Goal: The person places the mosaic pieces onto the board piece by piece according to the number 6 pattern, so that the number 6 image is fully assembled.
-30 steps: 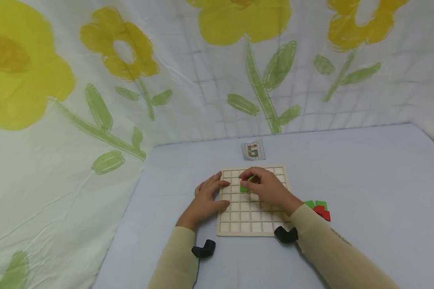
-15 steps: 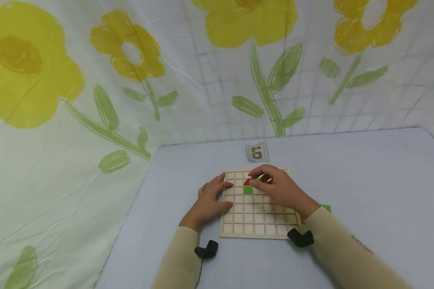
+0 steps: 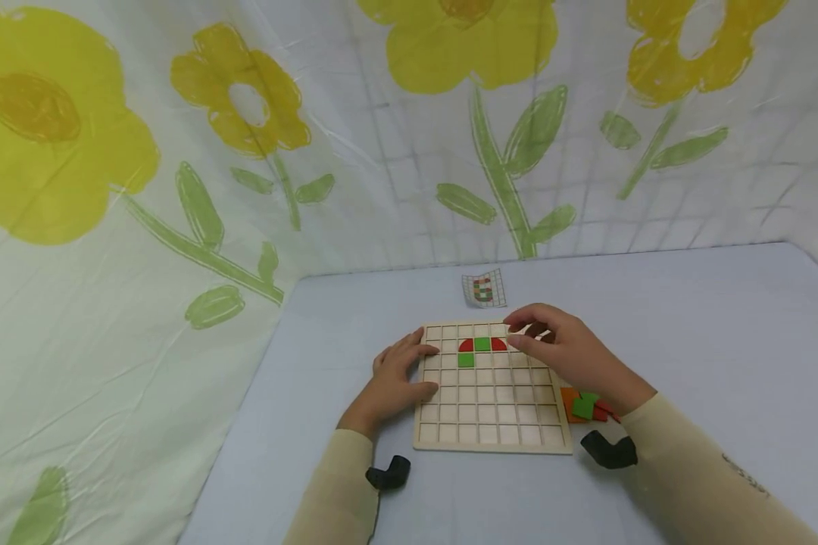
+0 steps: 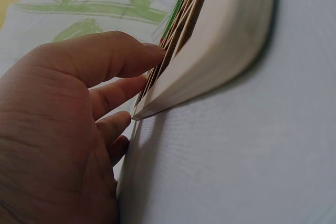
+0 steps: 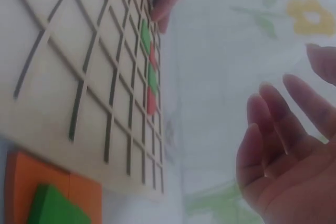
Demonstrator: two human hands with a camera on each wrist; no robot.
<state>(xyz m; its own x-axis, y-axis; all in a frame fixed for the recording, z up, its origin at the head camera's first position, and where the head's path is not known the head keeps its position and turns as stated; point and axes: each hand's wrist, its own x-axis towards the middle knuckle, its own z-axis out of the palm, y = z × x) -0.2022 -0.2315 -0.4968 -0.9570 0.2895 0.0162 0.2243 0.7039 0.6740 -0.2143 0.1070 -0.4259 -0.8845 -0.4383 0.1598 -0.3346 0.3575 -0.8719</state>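
Note:
A wooden grid board (image 3: 507,413) lies on the table. Set in its cells are a red rounded piece (image 3: 466,346), a green square (image 3: 482,344), another red rounded piece (image 3: 498,344) and a second green square (image 3: 466,361) below the first red one. My left hand (image 3: 391,375) rests at the board's left edge, fingertips touching the rim; in the left wrist view the thumb (image 4: 121,56) lies against the rim. Over the upper right part of the board hovers my right hand (image 3: 579,356), its fingers loosely bent with nothing between them, as the right wrist view also shows.
Loose orange (image 3: 569,406), green (image 3: 582,409) and red pieces are heaped against the board's right edge, partly under my right forearm. A small printed pattern card (image 3: 484,288) lies behind the board. A flower-printed curtain (image 3: 395,151) hangs behind the table.
My right hand has let go of the second red rounded piece, now in its cell, and has lifted away to the right. My left hand stays at the board's edge.

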